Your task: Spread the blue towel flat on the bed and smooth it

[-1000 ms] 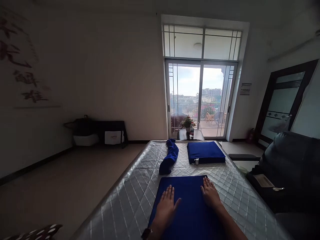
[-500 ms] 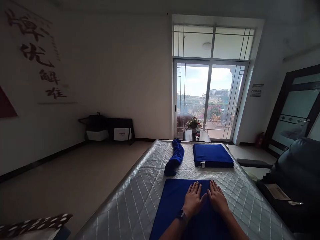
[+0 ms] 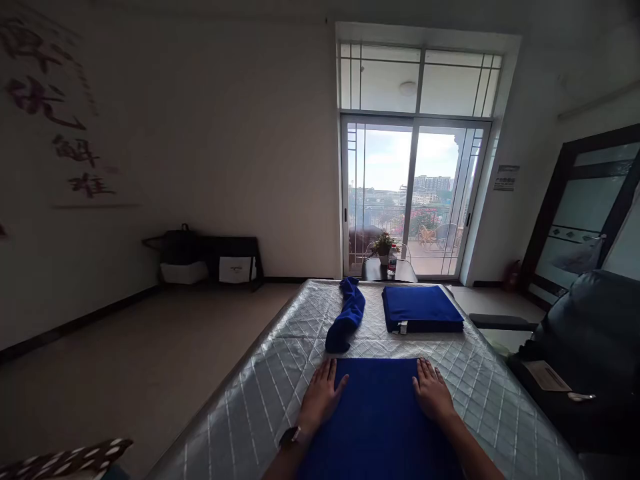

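Crumpled cloth (image 3: 345,317), folded stack (image 3: 421,308) (apparently towels), beyond hands

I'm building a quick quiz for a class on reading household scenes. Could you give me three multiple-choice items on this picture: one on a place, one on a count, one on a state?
1. Where does the neatly folded blue stack lie?
A. At the far end of the quilted surface, right of the crumpled blue cloth
B. On the floor
C. Under the person's hands

2. How many blue cloth items lie on the surface?
A. One
B. Three
C. Five

3. How are the left hand and right hand placed?
A. Clenched in fists
B. Lifted in the air
C. Flat, palms down, at the near blue cloth's left and right edges

Answers:
1. A, the stack sits near the far edge, beside the crumpled cloth.
2. B, stack, crumpled cloth and flat near cloth.
3. C, fingers are spread flat on the cloth's two sides.
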